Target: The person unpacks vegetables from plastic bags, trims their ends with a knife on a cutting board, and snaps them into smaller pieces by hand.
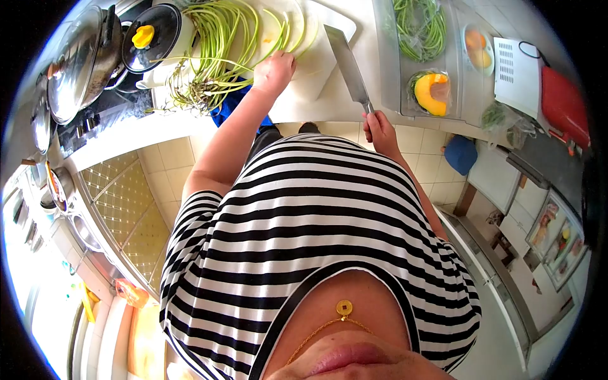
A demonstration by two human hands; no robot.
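Note:
Over the white cutting board (329, 66), my left hand (275, 73) is closed at the lower edge of the long green stalks (225, 31), its fingers curled in; what they hold, if anything, is hidden. My right hand (381, 132) grips the handle of a large cleaver (347, 63) at the counter's front edge. The blade points up and to the left, over the board's right side, apart from the stalks. Brownish, tangled stalk ends (196, 92) lie left of my left hand, beside a blue cloth or bag (237, 104).
Left of the stalks stand a lidded pot (152, 38) with a yellow knob and a glass-lidded pan (76, 69). The sink (392, 82) is on the right, with bagged green beans (421, 28) and wrapped pumpkin (432, 93). Beyond are a bowl (476, 49) and a white appliance (516, 69).

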